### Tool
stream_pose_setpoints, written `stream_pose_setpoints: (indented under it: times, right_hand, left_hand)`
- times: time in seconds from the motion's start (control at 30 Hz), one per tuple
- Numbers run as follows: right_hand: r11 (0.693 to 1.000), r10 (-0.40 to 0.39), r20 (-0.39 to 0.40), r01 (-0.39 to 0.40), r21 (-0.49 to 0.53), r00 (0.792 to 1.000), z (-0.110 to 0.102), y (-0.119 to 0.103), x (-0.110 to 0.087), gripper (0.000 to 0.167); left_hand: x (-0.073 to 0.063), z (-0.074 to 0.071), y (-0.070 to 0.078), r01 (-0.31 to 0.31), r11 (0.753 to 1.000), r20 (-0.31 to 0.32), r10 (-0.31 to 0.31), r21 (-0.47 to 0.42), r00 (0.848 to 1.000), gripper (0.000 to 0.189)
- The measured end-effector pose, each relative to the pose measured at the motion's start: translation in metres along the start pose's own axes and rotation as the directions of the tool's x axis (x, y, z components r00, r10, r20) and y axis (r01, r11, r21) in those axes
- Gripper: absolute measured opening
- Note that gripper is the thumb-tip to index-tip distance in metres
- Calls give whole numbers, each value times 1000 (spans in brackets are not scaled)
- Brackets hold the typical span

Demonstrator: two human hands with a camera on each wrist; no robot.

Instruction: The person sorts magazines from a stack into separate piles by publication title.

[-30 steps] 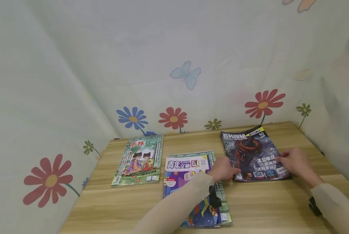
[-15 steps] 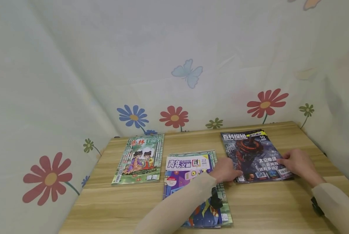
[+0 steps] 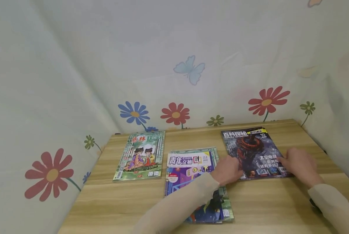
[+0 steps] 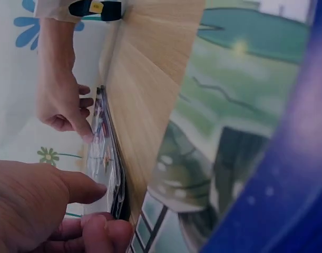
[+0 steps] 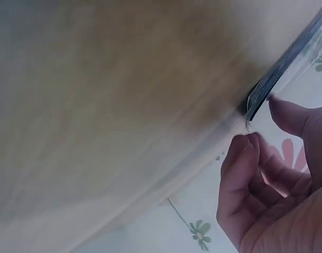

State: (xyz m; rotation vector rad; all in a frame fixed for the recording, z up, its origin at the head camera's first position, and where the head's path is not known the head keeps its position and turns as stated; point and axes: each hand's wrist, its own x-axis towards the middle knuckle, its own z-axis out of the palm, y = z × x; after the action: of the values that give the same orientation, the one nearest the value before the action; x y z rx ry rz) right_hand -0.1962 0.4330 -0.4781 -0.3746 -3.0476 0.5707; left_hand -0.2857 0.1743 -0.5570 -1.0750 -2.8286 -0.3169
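A stack of dark magazines [image 3: 250, 151], its top cover showing a red ring-shaped machine, lies at the right of the table. My left hand [image 3: 228, 170] holds the stack's lower left edge, thumb over the cover and fingers curled at the side. At the lower right edge, my right hand [image 3: 301, 165] grips with its thumb on the cover. The right wrist view shows that thumb at the magazine corner [image 5: 258, 97], the other fingers bent beside it. My left forearm crosses above a purple magazine [image 3: 177, 175] and hides part of it.
Under the purple magazine, a green magazine [image 3: 228, 208] sticks out along the right side. Another green magazine [image 3: 140, 157] with two cartoon figures lies at the left of the wood-grain table [image 3: 118, 201]. A flower-printed cloth [image 3: 151, 78] hangs close behind the table.
The dark magazines' top end, bowed up a second ago, now lies flatter. Both hands stay at the stack's near corners; my left fingers have shifted slightly. The head view has tilted a little.
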Motion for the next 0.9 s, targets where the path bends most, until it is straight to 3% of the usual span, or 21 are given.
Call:
stream_pose_setpoints:
  times: [0.13, 0.33, 0.37, 0.43, 0.57, 0.73, 0.9]
  right_hand:
    - [1000, -2, -29, 2, -4, 1000, 0, -9, -8, 47]
    - [999, -40, -11, 40, 8, 999, -2, -30, -21, 43]
    - [999, -50, -17, 50, 14, 999, -2, -34, -23, 43]
    - [998, -51, -28, 52, 25, 998, -3, -43, -28, 42]
    - [997, -54, -53, 56, 46, 997, -2, -59, -39, 42]
    - [989, -120, -69, 125, 79, 990, 6, -76, -52, 41]
    - [975, -171, -29, 174, 136, 985, 19, -96, -66, 39]
  left_hand:
    - [-5, -13, 0, -7, 998, 30, 8, -57, 1000, 51]
    - [-44, -99, 6, 50, 966, 161, -9, -254, 987, 64]
    - [-51, -113, 4, 62, 958, 171, -14, -279, 985, 63]
    - [-61, -126, -4, 65, 955, 150, -22, -288, 988, 59]
    - [-82, -144, -22, 83, 945, 127, -45, -315, 991, 49]
    - [-112, -157, -39, 144, 927, 128, -105, -348, 986, 37]
    - [-137, -166, -54, 171, 919, 96, -146, -354, 985, 27]
